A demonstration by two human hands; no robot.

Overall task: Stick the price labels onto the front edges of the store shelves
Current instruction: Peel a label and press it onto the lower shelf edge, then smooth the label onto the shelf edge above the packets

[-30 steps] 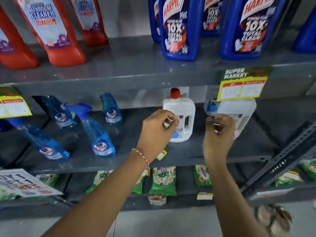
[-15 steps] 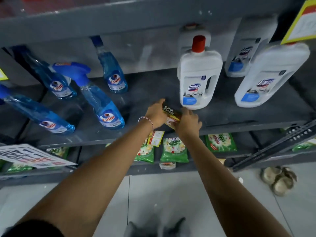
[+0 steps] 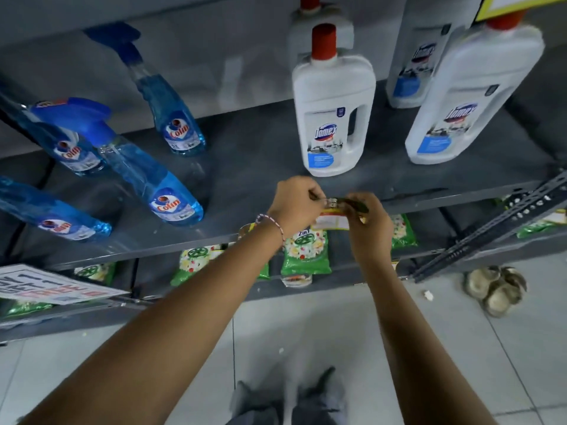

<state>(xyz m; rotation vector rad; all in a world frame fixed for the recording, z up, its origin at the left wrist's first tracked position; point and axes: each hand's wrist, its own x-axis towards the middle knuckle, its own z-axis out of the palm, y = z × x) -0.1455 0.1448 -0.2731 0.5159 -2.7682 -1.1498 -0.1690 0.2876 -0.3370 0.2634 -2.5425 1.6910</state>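
Note:
A yellow and green price label (image 3: 335,220) hangs at the front edge of the grey middle shelf (image 3: 184,245), below the white Domex bottle (image 3: 333,118). My left hand (image 3: 296,205) pinches the label's top left corner. My right hand (image 3: 368,225) grips its top right part and covers that side. The label's top is folded over the shelf lip. Another yellow label (image 3: 518,3) is stuck on the shelf edge above, at the top right.
Blue Colin spray bottles (image 3: 153,179) stand on the left of the shelf, more white Domex bottles (image 3: 469,99) on the right. Green sachets (image 3: 305,250) hang below. A printed offer sign (image 3: 46,285) juts out at lower left. A slotted metal bar (image 3: 497,228) slants at right.
The view dropped from the upper shelf to the middle shelf. Both hands went down with the label and now hold it at the shelf's front edge, slightly farther right than before.

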